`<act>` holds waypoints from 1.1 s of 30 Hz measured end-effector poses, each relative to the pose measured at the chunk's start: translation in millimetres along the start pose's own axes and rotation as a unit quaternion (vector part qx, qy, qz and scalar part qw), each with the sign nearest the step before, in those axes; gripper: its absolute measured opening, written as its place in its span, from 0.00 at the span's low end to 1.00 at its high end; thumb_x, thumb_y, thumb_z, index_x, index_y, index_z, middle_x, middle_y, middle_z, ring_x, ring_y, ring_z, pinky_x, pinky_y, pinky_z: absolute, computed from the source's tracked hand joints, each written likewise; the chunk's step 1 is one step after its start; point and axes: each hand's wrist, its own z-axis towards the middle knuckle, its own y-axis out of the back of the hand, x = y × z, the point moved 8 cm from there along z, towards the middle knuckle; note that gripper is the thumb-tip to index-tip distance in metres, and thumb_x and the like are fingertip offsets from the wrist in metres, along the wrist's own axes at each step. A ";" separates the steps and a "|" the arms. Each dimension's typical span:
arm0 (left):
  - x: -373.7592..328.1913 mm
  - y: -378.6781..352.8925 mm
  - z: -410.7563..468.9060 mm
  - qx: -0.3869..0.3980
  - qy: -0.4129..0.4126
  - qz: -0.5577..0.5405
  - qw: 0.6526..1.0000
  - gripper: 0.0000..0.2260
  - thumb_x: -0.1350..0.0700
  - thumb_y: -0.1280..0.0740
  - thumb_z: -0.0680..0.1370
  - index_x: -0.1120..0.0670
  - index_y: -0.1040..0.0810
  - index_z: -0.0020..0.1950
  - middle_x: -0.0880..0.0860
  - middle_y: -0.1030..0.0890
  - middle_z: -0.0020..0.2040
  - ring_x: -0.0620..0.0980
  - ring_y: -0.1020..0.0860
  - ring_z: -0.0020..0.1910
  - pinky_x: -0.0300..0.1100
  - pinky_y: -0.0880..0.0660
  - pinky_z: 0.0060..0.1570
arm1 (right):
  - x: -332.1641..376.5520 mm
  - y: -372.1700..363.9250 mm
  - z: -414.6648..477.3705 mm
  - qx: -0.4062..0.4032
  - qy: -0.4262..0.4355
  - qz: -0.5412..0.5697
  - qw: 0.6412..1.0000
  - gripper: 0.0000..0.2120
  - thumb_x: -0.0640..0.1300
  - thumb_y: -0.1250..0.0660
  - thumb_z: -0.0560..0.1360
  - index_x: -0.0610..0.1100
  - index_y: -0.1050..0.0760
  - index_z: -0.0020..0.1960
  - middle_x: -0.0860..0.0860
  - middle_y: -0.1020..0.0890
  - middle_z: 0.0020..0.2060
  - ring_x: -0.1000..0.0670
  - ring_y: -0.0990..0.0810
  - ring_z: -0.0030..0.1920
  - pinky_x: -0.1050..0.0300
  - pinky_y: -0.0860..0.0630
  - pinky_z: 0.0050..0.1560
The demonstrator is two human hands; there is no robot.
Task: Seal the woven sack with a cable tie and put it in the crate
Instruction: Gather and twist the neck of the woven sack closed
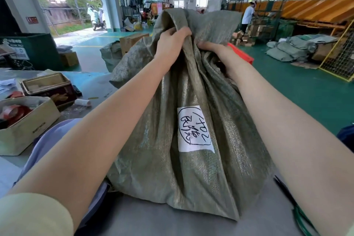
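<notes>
Both hands are clamped on the neck of the woven sack (183, 140): left hand (172, 44) at eleven o'clock, right hand (214, 49) just beside it at one. The sack stands on the table (172, 222) at centre. Gathering seems under way; next calls for a cable tie, perhaps the green strands (302, 218) at five.

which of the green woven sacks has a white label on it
The woven sack gripped by the left hand and right hand; its handwritten label faces the camera. The other sacks show none.
</notes>
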 end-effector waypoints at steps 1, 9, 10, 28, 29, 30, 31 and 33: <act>-3.3 -1.1 0.8 0.006 -0.012 0.004 1.000 0.06 0.51 0.34 0.68 0.49 0.25 0.31 0.48 0.23 0.33 0.48 0.25 0.38 0.42 0.29 0.45 | 3.9 -9.3 -9.2 0.029 0.003 -0.008 1.000 0.36 0.58 0.21 0.55 0.45 0.23 0.59 0.48 0.14 0.49 0.48 0.15 0.48 0.50 0.20 0.57; -25.9 -8.3 5.5 0.147 -0.046 0.021 0.988 0.08 0.49 0.34 0.70 0.52 0.20 0.42 0.51 0.17 0.39 0.49 0.19 0.40 0.44 0.23 0.49 | 31.6 -42.7 -28.7 0.176 0.061 0.055 0.981 0.09 0.45 0.39 0.76 0.44 0.21 0.46 0.51 0.14 0.36 0.52 0.16 0.37 0.57 0.21 0.48; -26.8 -8.6 4.9 0.168 -0.044 0.020 0.985 0.09 0.48 0.35 0.72 0.52 0.21 0.45 0.51 0.17 0.41 0.48 0.18 0.41 0.43 0.23 0.48 | 33.3 -45.1 -28.1 0.176 0.062 0.060 0.981 0.08 0.45 0.38 0.76 0.44 0.21 0.48 0.50 0.14 0.37 0.51 0.15 0.39 0.56 0.22 0.50; 51.7 37.8 -21.9 0.191 0.193 0.261 0.926 0.38 0.25 0.54 0.70 0.49 0.29 0.66 0.53 0.22 0.59 0.53 0.22 0.56 0.46 0.29 0.60 | 53.1 -34.1 -14.7 -0.103 0.183 0.064 0.976 0.29 0.32 0.24 0.58 0.36 0.27 0.58 0.47 0.22 0.51 0.51 0.22 0.52 0.60 0.26 0.54; 52.1 33.1 -24.7 0.204 0.199 0.232 0.930 0.36 0.25 0.54 0.69 0.48 0.27 0.63 0.51 0.21 0.56 0.51 0.21 0.54 0.46 0.28 0.60 | 56.4 -37.1 -16.6 -0.086 0.184 0.073 0.976 0.29 0.34 0.25 0.55 0.37 0.26 0.56 0.47 0.21 0.50 0.50 0.21 0.50 0.59 0.24 0.53; 50.9 28.0 -24.9 0.211 0.190 0.205 0.936 0.35 0.25 0.52 0.69 0.47 0.26 0.61 0.50 0.20 0.55 0.50 0.21 0.53 0.46 0.28 0.61 | 58.7 -38.4 -17.0 -0.073 0.183 0.075 0.978 0.29 0.35 0.27 0.53 0.37 0.26 0.54 0.47 0.20 0.48 0.50 0.21 0.47 0.60 0.23 0.51; 50.3 23.5 -20.0 0.205 0.172 0.183 0.946 0.37 0.23 0.49 0.66 0.46 0.26 0.62 0.50 0.20 0.57 0.50 0.21 0.55 0.48 0.29 0.63 | 60.6 -39.4 -18.3 -0.061 0.174 0.067 0.980 0.28 0.36 0.28 0.53 0.37 0.25 0.53 0.46 0.19 0.47 0.50 0.20 0.45 0.61 0.22 0.48; 45.0 26.8 -9.0 0.135 0.135 0.163 0.968 0.41 0.23 0.42 0.62 0.47 0.27 0.66 0.51 0.22 0.64 0.51 0.22 0.60 0.45 0.31 0.64 | 60.3 -42.7 -18.1 -0.022 0.142 0.046 0.989 0.29 0.37 0.29 0.53 0.32 0.22 0.54 0.41 0.16 0.48 0.46 0.17 0.44 0.59 0.19 0.45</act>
